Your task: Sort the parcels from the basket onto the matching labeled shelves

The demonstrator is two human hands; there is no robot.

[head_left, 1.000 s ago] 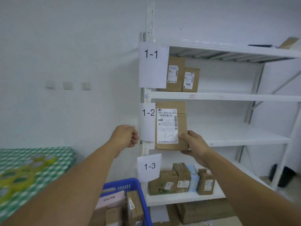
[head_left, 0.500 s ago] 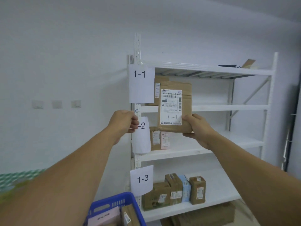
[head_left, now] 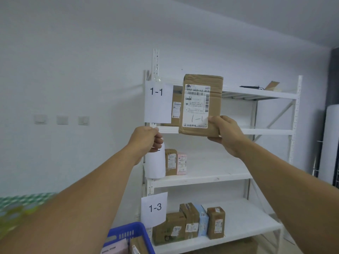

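Note:
My right hand (head_left: 224, 132) grips the lower right corner of a brown cardboard parcel (head_left: 201, 105) whose white label has "1-1" handwritten on it. I hold it upright in front of the shelf (head_left: 266, 132) tagged by the paper sign 1-1 (head_left: 158, 102). A brown parcel (head_left: 175, 109) stands on that shelf behind it, partly hidden. My left hand (head_left: 147, 139) is raised beside the rack's left post with curled fingers and holds nothing; it covers the top of the 1-2 sign (head_left: 155, 165). The blue basket (head_left: 128, 237) at the bottom holds more parcels.
The white rack's 1-2 shelf (head_left: 211, 176) carries a brown and a pink parcel at its left end. The shelf by the 1-3 sign (head_left: 154, 208) carries several parcels (head_left: 190, 222). A big carton (head_left: 229, 246) lies under the rack. A green checked cloth (head_left: 16, 204) is at far left.
My right hand has lifted the parcel from the 1-2 level up to the 1-1 shelf. My view tilted upward. The left hand stayed by the post.

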